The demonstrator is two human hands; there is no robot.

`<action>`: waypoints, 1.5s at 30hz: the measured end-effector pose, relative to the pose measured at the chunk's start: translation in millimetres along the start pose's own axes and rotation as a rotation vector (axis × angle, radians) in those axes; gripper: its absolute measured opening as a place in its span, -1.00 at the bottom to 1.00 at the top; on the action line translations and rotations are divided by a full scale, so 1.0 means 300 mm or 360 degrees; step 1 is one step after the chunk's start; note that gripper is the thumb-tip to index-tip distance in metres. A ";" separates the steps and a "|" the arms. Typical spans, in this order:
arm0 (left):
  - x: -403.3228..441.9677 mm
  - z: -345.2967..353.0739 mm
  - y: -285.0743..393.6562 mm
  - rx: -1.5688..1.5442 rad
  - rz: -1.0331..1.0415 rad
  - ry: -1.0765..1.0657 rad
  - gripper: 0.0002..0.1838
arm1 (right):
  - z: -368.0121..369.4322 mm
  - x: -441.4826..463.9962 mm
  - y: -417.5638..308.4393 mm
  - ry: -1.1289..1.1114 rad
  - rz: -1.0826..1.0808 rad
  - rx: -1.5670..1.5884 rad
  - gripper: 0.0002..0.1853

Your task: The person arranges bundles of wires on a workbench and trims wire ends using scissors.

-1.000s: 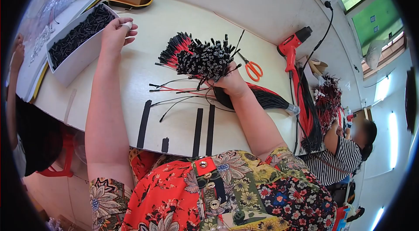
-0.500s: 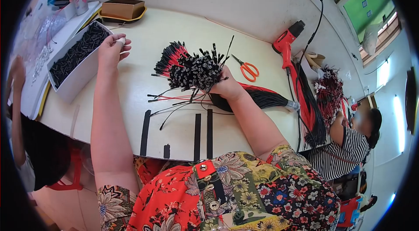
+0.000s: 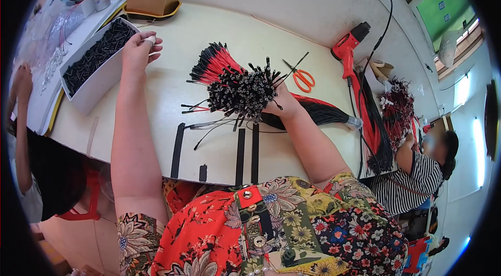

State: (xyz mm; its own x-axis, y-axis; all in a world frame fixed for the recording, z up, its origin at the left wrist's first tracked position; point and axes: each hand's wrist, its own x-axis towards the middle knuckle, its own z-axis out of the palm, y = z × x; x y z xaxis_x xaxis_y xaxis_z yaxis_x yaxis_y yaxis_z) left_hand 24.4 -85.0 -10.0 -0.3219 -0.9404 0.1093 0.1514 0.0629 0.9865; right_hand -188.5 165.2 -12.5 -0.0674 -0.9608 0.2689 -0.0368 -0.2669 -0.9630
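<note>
My right hand is wrapped round a thick bundle of red and black wires. The black connector ends of the bundle face me in a dense cluster, and more black-tipped ends fan out to the left. Behind my wrist the wires trail right across the table. My left hand hovers at the right edge of a white box full of short black tubes. Its fingers are curled together, with a pale wrap on one finger. Whatever they hold, if anything, is too small to make out.
Orange-handled scissors lie beyond the bundle. A red heat gun stands at right, near hanging wires. Black strips mark the table's front. A brown tray sits at the back. People sit at both sides.
The wire bundle in my right hand has turned slightly, and its red wires show more at the left. My left hand stays beside the box. The whole view has shifted a little.
</note>
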 end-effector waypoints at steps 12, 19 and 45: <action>0.021 -0.031 -0.037 -0.0013 -0.0040 0.0008 -0.73 | 0.073 -0.010 -0.025 -0.0234 -0.0098 0.0280 -0.58; 0.034 -0.038 -0.047 -0.0031 -0.0058 -0.0002 -0.74 | 0.069 -0.021 -0.018 -0.0144 -0.0018 0.0474 -0.55; 0.020 -0.032 -0.046 -0.0086 -0.0002 0.0025 -0.81 | -0.011 0.001 0.069 -0.0112 -0.0112 -0.0066 -0.73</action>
State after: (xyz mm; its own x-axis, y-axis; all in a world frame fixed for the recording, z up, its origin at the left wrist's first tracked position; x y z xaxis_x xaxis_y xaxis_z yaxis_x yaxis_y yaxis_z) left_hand 29.2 -94.6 -24.2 -0.3076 -0.9456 0.1059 0.2014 0.0441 0.9785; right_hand -192.5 159.8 -32.2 0.0067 -0.9431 0.3323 -0.0802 -0.3318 -0.9399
